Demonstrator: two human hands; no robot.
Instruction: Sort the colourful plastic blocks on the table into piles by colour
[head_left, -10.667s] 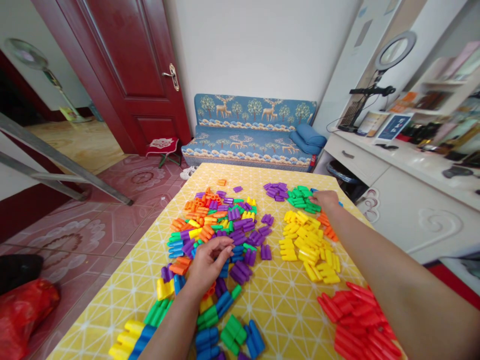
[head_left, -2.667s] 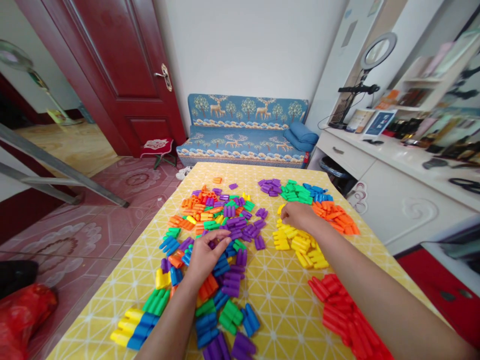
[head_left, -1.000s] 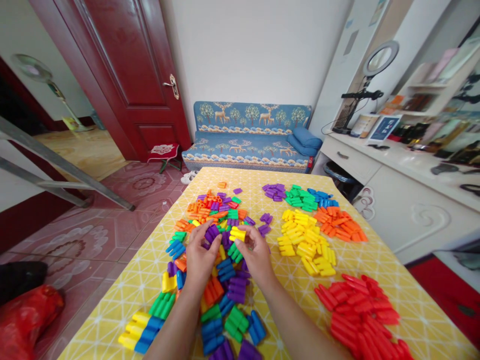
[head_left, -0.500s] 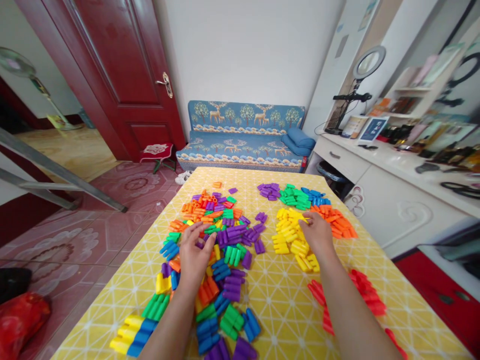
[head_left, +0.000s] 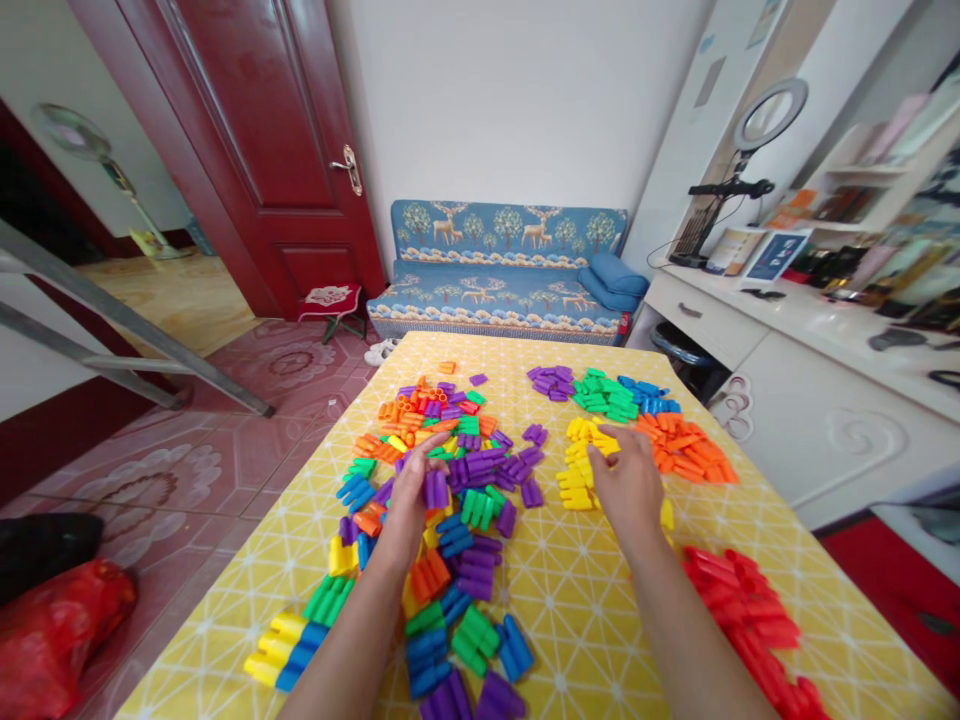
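My left hand (head_left: pixel 411 482) is over the mixed pile on the left, its thumb and fingers closed on a purple toy block (head_left: pixel 436 490) made of joined tubes. Loose purple blocks (head_left: pixel 480 466) lie just to the right of it. Above the yellow blocks (head_left: pixel 577 470) hovers my right hand (head_left: pixel 628 478), with thumb and index finger apart and nothing visible between them. That hand and wrist hide part of the yellow pile. Green (head_left: pixel 474 640) and blue blocks (head_left: pixel 427 662) lie nearer to me.
A yellow patterned cloth (head_left: pixel 570 600) covers the table. Sorted piles of purple (head_left: pixel 551 382), green (head_left: pixel 606 396), orange (head_left: pixel 690 447) and red blocks (head_left: pixel 750 610) lie around the yellow pile. Behind the table stands a blue sofa (head_left: pixel 502 280); a white dresser (head_left: pixel 795 400) is at the right.
My left hand has turned and now holds a purple block. My right hand has shifted slightly towards me over the yellow pile, its fingers parting. The view has swung slightly left.
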